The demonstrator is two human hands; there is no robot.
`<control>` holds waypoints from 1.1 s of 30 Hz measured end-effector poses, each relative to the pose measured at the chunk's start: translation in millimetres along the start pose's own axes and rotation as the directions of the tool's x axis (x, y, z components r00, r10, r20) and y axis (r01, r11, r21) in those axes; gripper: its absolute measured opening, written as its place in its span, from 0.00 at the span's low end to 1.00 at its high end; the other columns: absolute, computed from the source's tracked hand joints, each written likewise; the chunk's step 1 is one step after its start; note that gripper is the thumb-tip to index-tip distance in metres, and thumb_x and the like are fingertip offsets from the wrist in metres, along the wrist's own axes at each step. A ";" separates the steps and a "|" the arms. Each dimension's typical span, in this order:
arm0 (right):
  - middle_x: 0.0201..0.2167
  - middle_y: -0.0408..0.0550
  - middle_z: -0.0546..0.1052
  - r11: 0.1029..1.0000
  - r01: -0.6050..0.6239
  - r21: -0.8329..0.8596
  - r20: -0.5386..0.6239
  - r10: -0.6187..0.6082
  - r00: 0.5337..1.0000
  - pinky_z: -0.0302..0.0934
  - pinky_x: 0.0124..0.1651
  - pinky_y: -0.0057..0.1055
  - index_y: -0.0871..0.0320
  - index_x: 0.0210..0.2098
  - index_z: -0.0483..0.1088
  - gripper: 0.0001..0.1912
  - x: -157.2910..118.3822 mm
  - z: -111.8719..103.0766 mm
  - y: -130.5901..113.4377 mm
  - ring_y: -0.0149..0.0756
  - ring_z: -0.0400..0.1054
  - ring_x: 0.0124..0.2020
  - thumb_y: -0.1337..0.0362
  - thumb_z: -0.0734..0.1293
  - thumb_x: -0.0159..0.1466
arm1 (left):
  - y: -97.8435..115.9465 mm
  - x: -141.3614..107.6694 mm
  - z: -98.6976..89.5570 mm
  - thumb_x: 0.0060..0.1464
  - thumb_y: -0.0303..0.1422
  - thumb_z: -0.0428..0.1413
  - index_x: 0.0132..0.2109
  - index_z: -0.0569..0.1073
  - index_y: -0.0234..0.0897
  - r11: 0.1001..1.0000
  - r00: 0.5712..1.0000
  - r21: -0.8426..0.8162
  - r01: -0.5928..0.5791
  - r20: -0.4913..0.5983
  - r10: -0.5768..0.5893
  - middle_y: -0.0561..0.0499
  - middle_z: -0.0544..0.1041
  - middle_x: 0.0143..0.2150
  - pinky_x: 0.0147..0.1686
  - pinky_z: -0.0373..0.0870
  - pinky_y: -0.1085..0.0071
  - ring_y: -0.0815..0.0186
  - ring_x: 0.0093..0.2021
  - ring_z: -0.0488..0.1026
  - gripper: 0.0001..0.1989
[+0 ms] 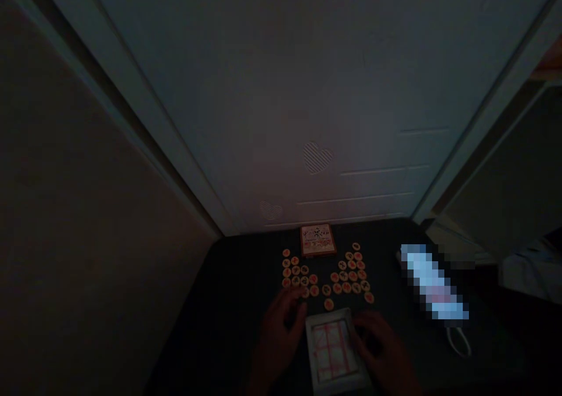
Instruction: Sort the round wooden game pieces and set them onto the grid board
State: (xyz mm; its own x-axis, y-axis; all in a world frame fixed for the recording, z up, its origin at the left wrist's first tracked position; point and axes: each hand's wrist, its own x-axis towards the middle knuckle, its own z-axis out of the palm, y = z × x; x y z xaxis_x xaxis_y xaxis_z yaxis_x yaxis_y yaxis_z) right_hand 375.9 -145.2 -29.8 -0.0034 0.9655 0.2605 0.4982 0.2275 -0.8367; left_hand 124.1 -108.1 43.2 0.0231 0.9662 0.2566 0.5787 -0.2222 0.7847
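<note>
Round wooden discs with red or dark marks lie in two groups on the dark table, a left group (296, 270) and a right group (352, 276). My left hand (283, 320) is at the lower edge of the left group, its fingertips at a disc (304, 292); the dim light hides whether it grips that disc. Between my hands lies a pale open box (310, 349) with a sheet (331, 350) of red lines inside. My right hand (378, 340) has curled fingers at the box's right edge; what they hold, if anything, is too dark to tell.
A square box lid (318, 239) with printed characters lies near the table's back edge. A phone (434, 282) with a lit, blurred screen and a white loop (459, 342) are on the right. Behind the dark table (228, 302) stands a pale panel (263, 120) with heart patterns.
</note>
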 end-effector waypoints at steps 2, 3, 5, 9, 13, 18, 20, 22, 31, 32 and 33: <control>0.45 0.51 0.80 1.000 0.027 -0.010 0.002 -0.027 1.000 0.74 0.40 0.26 0.52 0.42 0.79 0.12 -0.2 1.3 -1.2 0.36 0.78 0.38 0.54 0.67 0.67 | 6.7 10.6 -4.1 0.63 0.35 0.55 0.50 0.78 0.45 0.999 0.999 0.018 -0.051 0.015 0.051 0.48 0.80 0.51 0.51 0.76 0.64 0.60 0.51 0.78 0.11; 0.45 0.51 0.80 0.999 0.035 -0.016 -0.001 -0.035 0.999 0.74 0.40 0.26 0.52 0.41 0.79 0.12 -0.1 1.6 -1.8 0.37 0.78 0.38 0.54 0.66 0.67 | 9.8 14.9 -5.5 0.63 0.35 0.55 0.50 0.78 0.45 0.997 0.997 0.027 -0.073 0.030 0.072 0.49 0.80 0.51 0.51 0.75 0.65 0.61 0.51 0.78 0.11; 0.44 0.52 0.80 0.999 0.047 -0.026 -0.006 -0.047 0.999 0.74 0.40 0.26 0.52 0.41 0.79 0.12 0.3 1.8 -2.7 0.37 0.78 0.38 0.54 0.66 0.67 | 15.2 22.9 -7.2 0.64 0.35 0.54 0.50 0.78 0.46 0.993 0.990 0.047 -0.108 0.095 0.104 0.50 0.81 0.50 0.50 0.75 0.66 0.63 0.49 0.78 0.11; 0.44 0.52 0.79 0.998 0.049 -0.025 -0.015 -0.049 0.999 0.74 0.39 0.26 0.53 0.40 0.79 0.13 0.7 1.0 -3.7 0.37 0.78 0.37 0.54 0.66 0.68 | 20.7 41.9 -7.8 0.64 0.34 0.54 0.51 0.77 0.47 0.976 0.951 0.122 -0.180 0.273 0.141 0.53 0.81 0.50 0.51 0.74 0.67 0.64 0.49 0.78 0.12; 0.44 0.53 0.79 0.998 0.050 -0.028 -0.011 -0.051 0.999 0.74 0.42 0.27 0.53 0.39 0.79 0.12 0.0 1.2 -3.3 0.39 0.78 0.41 0.54 0.65 0.68 | 19.8 66.2 -4.2 0.64 0.31 0.52 0.51 0.77 0.45 0.934 0.867 0.220 -0.283 0.474 0.151 0.52 0.81 0.49 0.52 0.72 0.66 0.62 0.50 0.77 0.12; 0.44 0.52 0.79 0.999 0.043 -0.024 -0.014 -0.044 0.999 0.73 0.41 0.26 0.53 0.38 0.77 0.10 -1.5 4.5 -1.3 0.38 0.78 0.41 0.58 0.65 0.68 | 17.8 87.7 10.5 0.58 0.28 0.55 0.45 0.78 0.44 0.847 0.770 0.331 -0.417 0.623 0.136 0.51 0.81 0.47 0.47 0.71 0.66 0.60 0.47 0.77 0.11; 0.44 0.51 0.79 0.999 0.042 -0.024 -0.017 -0.043 0.999 0.73 0.42 0.26 0.52 0.39 0.77 0.09 -2.1 5.6 0.0 0.38 0.77 0.41 0.58 0.65 0.68 | 17.7 91.2 17.9 0.57 0.28 0.56 0.45 0.78 0.44 0.827 0.753 0.345 -0.444 0.644 0.135 0.51 0.81 0.46 0.47 0.71 0.66 0.60 0.47 0.77 0.11; 0.44 0.51 0.79 0.999 0.047 -0.025 -0.020 -0.048 0.999 0.73 0.43 0.27 0.52 0.39 0.78 0.09 -2.5 5.9 1.2 0.38 0.77 0.42 0.58 0.66 0.67 | 17.6 92.7 24.3 0.57 0.29 0.57 0.45 0.78 0.43 0.819 0.743 0.346 -0.458 0.655 0.139 0.50 0.81 0.45 0.46 0.71 0.66 0.59 0.46 0.77 0.10; 0.44 0.52 0.79 0.999 0.040 0.010 -0.008 -0.040 0.999 0.73 0.42 0.26 0.52 0.38 0.78 0.10 -0.5 2.8 -4.0 0.39 0.78 0.42 0.58 0.65 0.68 | 9.9 94.0 37.2 0.58 0.31 0.57 0.41 0.80 0.43 0.805 0.727 0.361 -0.471 0.676 0.122 0.49 0.81 0.43 0.44 0.71 0.66 0.59 0.44 0.78 0.07; 0.44 0.51 0.79 0.999 0.037 0.015 -0.007 -0.037 0.999 0.73 0.42 0.26 0.52 0.38 0.78 0.10 -0.1 2.4 -5.0 0.39 0.78 0.42 0.57 0.65 0.68 | 9.4 94.2 37.9 0.58 0.32 0.57 0.41 0.80 0.43 0.803 0.726 0.362 -0.473 0.677 0.121 0.49 0.81 0.43 0.44 0.71 0.66 0.59 0.44 0.78 0.07; 0.43 0.51 0.79 0.999 0.036 0.020 -0.008 -0.036 0.999 0.73 0.42 0.26 0.52 0.38 0.78 0.10 0.3 2.2 -5.9 0.38 0.78 0.41 0.57 0.65 0.68 | 9.1 94.4 38.5 0.58 0.31 0.57 0.41 0.80 0.43 0.802 0.724 0.363 -0.475 0.679 0.121 0.49 0.81 0.43 0.44 0.71 0.66 0.58 0.45 0.78 0.07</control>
State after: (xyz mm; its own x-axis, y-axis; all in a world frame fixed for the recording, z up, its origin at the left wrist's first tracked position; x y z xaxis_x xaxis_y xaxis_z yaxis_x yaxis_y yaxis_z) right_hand 371.0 -146.0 -25.9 -0.0145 0.9556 0.2943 0.4803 0.2648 -0.8362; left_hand 162.9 -13.9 52.9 0.6407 0.7609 -0.1027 0.7488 -0.5896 0.3029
